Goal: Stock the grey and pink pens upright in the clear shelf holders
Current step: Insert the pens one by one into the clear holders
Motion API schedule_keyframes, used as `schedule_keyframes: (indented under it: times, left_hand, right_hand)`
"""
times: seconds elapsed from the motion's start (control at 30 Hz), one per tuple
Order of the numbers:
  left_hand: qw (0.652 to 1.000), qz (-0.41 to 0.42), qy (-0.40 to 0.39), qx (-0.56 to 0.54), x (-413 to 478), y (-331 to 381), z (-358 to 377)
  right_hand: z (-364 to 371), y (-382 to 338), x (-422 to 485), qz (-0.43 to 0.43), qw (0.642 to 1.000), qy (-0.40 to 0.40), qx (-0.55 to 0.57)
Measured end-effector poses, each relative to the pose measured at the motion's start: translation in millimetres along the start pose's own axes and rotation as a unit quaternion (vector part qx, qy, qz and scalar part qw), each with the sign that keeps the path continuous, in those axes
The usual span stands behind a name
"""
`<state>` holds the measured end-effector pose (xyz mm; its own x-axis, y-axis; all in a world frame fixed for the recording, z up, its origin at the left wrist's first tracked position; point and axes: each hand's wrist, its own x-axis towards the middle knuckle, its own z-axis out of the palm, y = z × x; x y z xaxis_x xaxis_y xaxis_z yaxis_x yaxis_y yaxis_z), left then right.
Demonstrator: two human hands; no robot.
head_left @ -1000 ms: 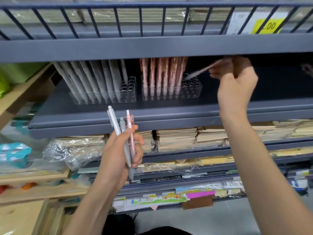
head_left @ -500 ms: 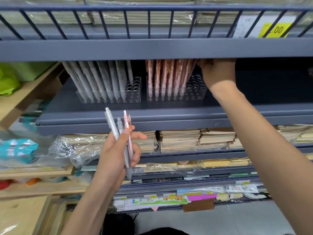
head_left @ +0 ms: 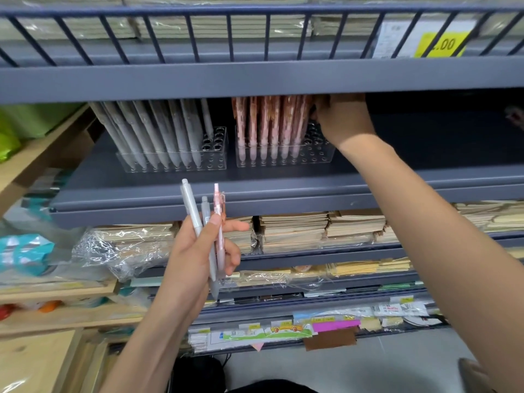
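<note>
Two clear holders stand on the dark shelf. The left holder (head_left: 215,163) carries a leaning row of grey pens (head_left: 158,131); the right holder (head_left: 314,160) carries pink pens (head_left: 269,123), with bare holes at its right end. My right hand (head_left: 343,120) reaches under the upper shelf and pinches the top of the rightmost pink pen (head_left: 304,120); its fingertips are partly hidden. In front of the shelf edge, my left hand (head_left: 195,259) grips two grey pens (head_left: 190,205) and a pink pen (head_left: 218,211), tips down.
The upper shelf's front rail (head_left: 255,78) hangs low over the pen tops and bears a yellow price tag (head_left: 442,43). Stacks of wrapped notebooks (head_left: 295,231) fill the shelf below. A wooden rack (head_left: 42,154) stands at the left.
My right hand carried a pink pen leftward and in under the upper shelf to the right end of the pink row. My left hand kept its bundle of pens still.
</note>
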<state>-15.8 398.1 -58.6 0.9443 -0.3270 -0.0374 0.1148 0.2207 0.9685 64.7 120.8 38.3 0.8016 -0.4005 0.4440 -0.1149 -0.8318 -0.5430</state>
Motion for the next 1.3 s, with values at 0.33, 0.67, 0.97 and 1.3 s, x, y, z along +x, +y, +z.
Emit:
schedule_keyframes:
  times: [0.33, 0.67, 0.97, 1.3]
  left_hand:
    - [0.998, 0.002, -0.053, -0.042, 0.4, -7.2, 7.3]
    - [0.990, -0.014, -0.129, -0.047, 2.8, -15.5, 19.3]
    - [0.986, -0.029, -0.161, -0.015, 7.4, -15.9, 16.4]
    - [0.985, -0.015, -0.171, -0.012, 19.2, -17.2, 13.8]
  right_hand:
    - [-3.9, 4.9, -19.4, 0.033, 0.998, 0.034, 0.034]
    - [20.5, -23.3, -151.3, -0.012, 0.960, -0.136, 0.244]
    - [11.5, -27.1, -147.5, 0.093, 0.914, -0.041, 0.393]
    - [-5.6, -23.6, -143.0, 0.086, 0.888, -0.030, 0.451]
